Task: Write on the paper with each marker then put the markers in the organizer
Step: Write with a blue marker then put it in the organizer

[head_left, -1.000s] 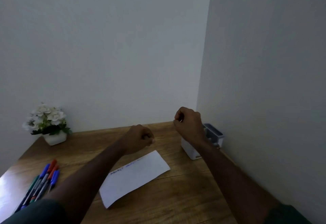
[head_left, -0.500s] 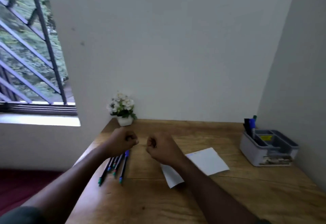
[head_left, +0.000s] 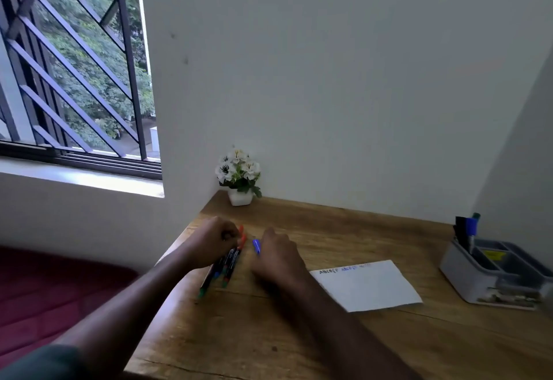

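While both hands work the marker pile [head_left: 227, 263] at tabletop left, your right hand [head_left: 276, 257] pinches a blue marker [head_left: 256, 245]; left hand [head_left: 214, 240] curled, grip unclear. Next: write on paper [head_left: 371, 285], then organizer [head_left: 493, 275].

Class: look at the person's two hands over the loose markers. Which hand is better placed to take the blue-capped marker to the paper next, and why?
Probably the right hand: the blue-capped marker pokes out at its fingers, and the paper lies on its side. The left hand is over the other markers, farther from the paper.
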